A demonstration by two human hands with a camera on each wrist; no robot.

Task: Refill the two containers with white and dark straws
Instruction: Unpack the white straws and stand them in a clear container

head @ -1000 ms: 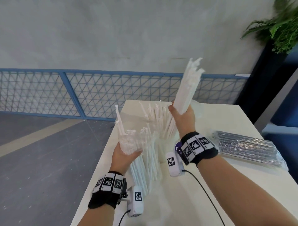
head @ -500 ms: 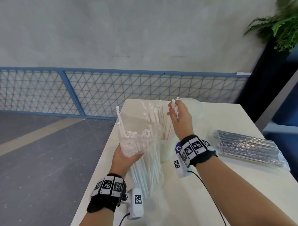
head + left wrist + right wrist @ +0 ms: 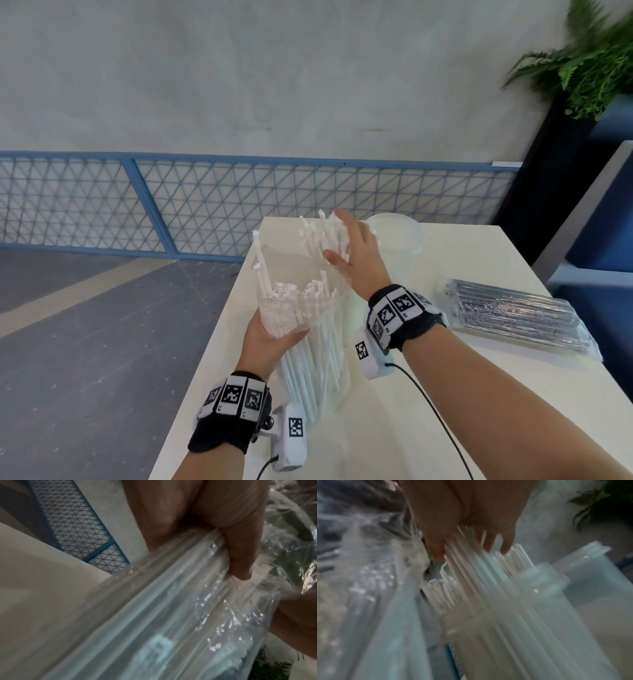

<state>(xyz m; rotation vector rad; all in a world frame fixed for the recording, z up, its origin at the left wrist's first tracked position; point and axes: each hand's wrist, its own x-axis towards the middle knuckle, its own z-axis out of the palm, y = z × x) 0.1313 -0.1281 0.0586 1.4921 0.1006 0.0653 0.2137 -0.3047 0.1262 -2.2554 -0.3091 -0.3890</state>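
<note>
On the desk [image 3: 428, 394], left hand [image 3: 270, 339] grips the straw bag [image 3: 308, 329]; right hand [image 3: 356, 253], fingers spread, grasps nothing, touching white straws [image 3: 322, 236] in the container [image 3: 513, 622]. Advise levelling tips gently.

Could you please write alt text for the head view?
The left hand grips a clear bag of white straws while the open right hand touches straws standing in a container. An empty container and packed dark straws sit on the table.
</note>
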